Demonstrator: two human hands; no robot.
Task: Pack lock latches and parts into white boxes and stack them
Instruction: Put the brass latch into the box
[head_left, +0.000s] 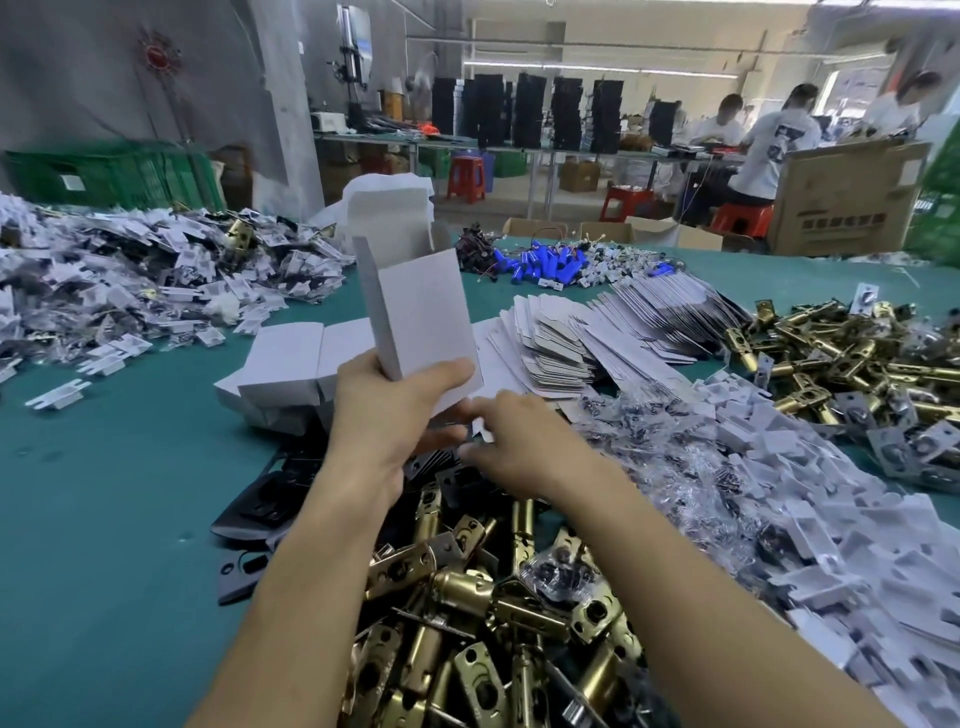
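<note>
White box (421, 312) stands upright at frame centre, top flap open, its lower end clasped by the left grip (384, 410). Right grip (514, 436) sits at its base; blur hides whether it pinches a flap. The thin card is probably light and easily crushed, so hold it by the folded edges. Brass latches (467, 597) heap at lower centre on the desk (104, 493).

Teal table (104, 493), brass latches (457, 587)

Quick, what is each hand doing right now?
Left hand: holds the white box upright.
Right hand: at the box's bottom, blurred; cannot tell.
</note>
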